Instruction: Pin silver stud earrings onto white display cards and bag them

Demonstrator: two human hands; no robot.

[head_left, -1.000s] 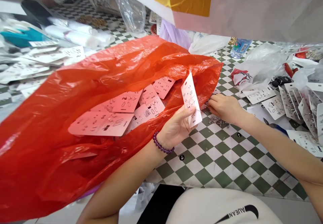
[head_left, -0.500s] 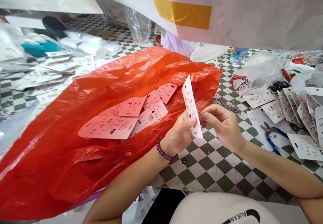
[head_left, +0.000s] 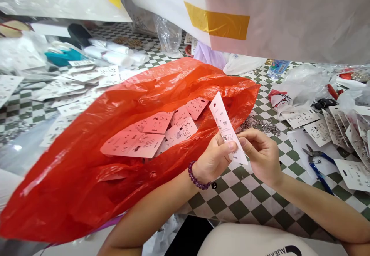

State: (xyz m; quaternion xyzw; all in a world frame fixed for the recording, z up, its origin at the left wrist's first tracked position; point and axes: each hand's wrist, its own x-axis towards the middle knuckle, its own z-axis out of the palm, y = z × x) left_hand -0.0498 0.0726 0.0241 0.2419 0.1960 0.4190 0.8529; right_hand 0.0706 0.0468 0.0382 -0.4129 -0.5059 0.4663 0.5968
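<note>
**White earring card point(head_left: 225, 127), tilted, held over the red bag's mouth, centre right.**
Left hand point(head_left: 215, 159), purple beaded bracelet point(head_left: 196, 175) at the wrist, pinches the card between thumb and fingers. Right hand point(head_left: 260, 156) has fingertips point(head_left: 241, 141) bunched at the card's edge, grip unclear. Below: red plastic bag point(head_left: 115, 163) holding more cards point(head_left: 133, 142). Right: loose metal earring parts point(head_left: 261, 127) on a green-checkered tablecloth point(head_left: 254, 198), blue-handled pliers point(head_left: 318, 165) beyond.
</note>
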